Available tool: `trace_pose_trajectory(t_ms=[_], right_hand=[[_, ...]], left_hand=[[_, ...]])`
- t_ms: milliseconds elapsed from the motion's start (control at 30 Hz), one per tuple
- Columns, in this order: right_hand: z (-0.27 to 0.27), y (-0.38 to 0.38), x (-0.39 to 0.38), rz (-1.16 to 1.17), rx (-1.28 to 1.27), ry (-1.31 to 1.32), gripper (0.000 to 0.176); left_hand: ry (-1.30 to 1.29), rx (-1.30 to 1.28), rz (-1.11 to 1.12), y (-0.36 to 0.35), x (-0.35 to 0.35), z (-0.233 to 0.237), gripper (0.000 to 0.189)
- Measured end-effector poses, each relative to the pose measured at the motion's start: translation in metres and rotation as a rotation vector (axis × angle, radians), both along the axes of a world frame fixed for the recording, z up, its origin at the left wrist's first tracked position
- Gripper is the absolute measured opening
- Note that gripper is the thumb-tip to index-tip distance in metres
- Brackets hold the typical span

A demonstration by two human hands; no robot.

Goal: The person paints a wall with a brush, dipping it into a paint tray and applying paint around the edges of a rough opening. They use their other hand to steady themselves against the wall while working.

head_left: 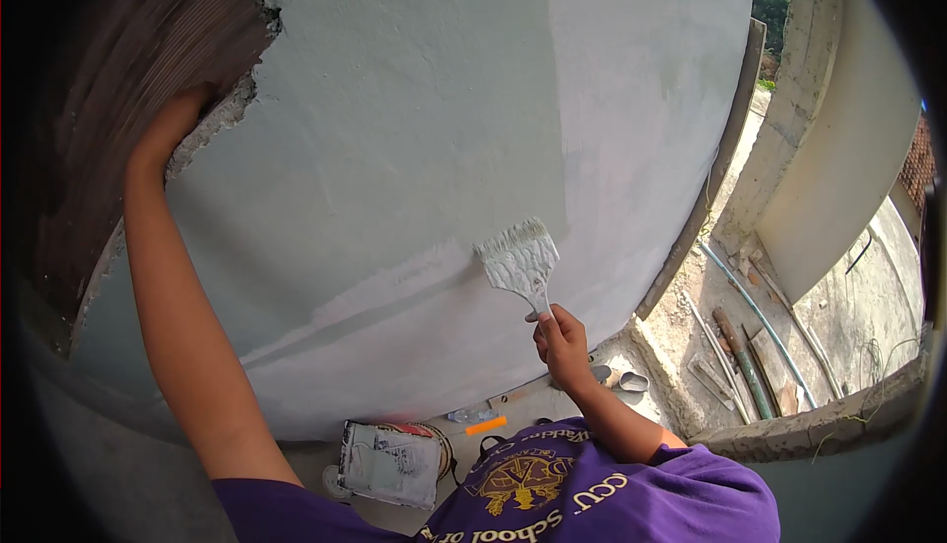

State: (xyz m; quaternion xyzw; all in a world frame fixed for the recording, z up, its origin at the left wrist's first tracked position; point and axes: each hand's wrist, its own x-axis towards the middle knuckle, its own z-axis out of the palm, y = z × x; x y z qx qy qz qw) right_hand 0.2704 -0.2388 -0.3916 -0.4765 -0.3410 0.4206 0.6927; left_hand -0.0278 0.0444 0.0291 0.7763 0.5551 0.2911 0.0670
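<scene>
The right hand (562, 338) grips a wide paintbrush (520, 259), its bristles pressed against the pale plastered wall (414, 129); the left hand (173, 124) rests spread on the wall's broken edge, a paint-smeared container (390, 462) on the floor below

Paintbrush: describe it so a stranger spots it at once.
Find the big pale wall filling the view. At its lower middle, the right hand holds a wide flat brush. Unlike the floor tools, it has splayed, paint-caked white bristles.
</scene>
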Motion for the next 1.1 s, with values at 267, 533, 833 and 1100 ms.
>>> trace_pose_trajectory(t_ms=[267,533,833,1100], right_hand=[[-0.001,0.0,0.0,-0.003,-0.003,0.012,0.026],[-0.003,0.0,0.001,-0.003,-0.014,0.001,0.025],[-0.009,0.001,-0.002,-0.04,-0.006,0.019,0.026],[-0.011,-0.002,0.004,-0.038,-0.028,0.015,0.025]], left_hand=[[-0.035,-0.045,0.011,0.002,-0.001,0.0,0.052],[-0.012,-0.039,0.032,0.0,-0.001,0.0,0.052],[-0.022,-0.075,0.032,0.001,-0.003,0.0,0.053],[-0.028,-0.038,0.031,-0.007,0.004,-0.001,0.052]])
